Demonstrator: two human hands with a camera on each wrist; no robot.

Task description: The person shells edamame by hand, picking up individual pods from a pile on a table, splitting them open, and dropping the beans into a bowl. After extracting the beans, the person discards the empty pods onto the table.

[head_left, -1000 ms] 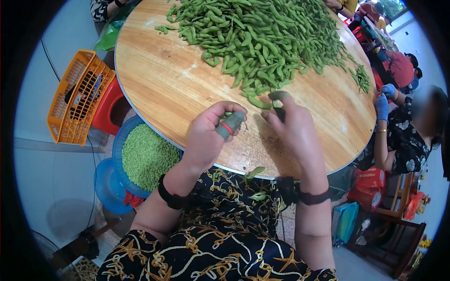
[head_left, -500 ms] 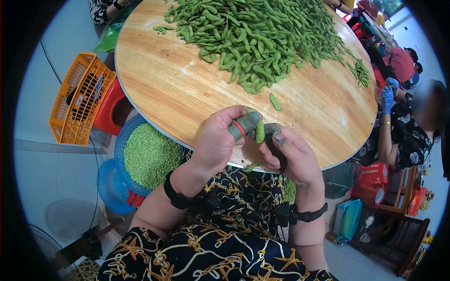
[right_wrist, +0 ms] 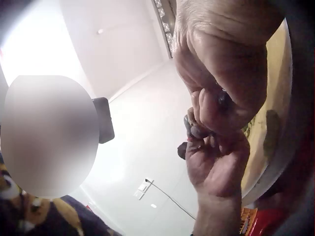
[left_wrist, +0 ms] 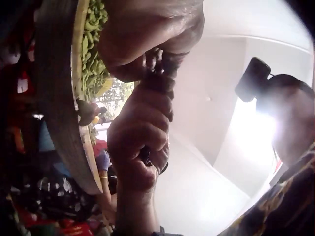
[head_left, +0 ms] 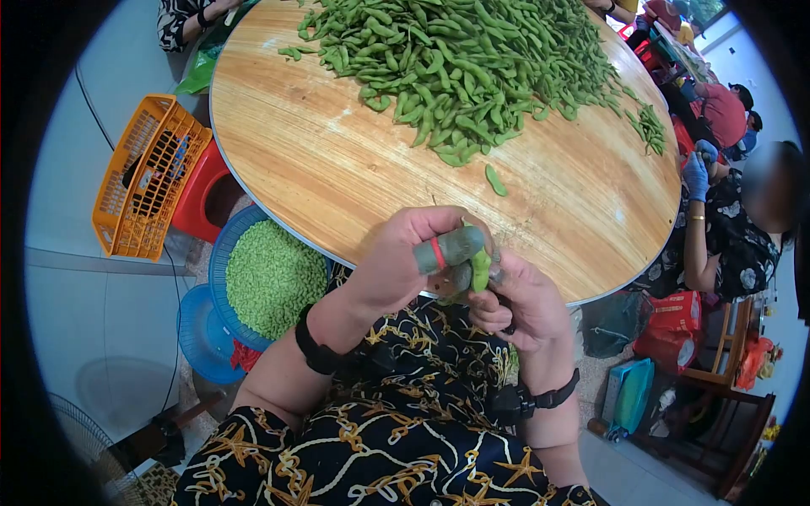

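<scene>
In the head view both hands meet over the table's near edge, around a green edamame pod. My left hand pinches the pod from the left. Its thumb wears a grey-green finger cover with a red band round it. From the right, my right hand grips the pod, fingers curled in beneath it. In the left wrist view the right hand shows curled fingers against the left hand; the right wrist view has the left hand below the right, with the pod hidden.
A large heap of pods covers the far part of the round wooden table. One loose pod lies nearer. Shelled beans fill a blue basket at lower left, beside an orange crate. Another person sits at right.
My right hand has come back from the heap's edge toward my body and met the left hand at a pod. Both hands have since shifted slightly nearer. One pod now lies apart from the heap.
</scene>
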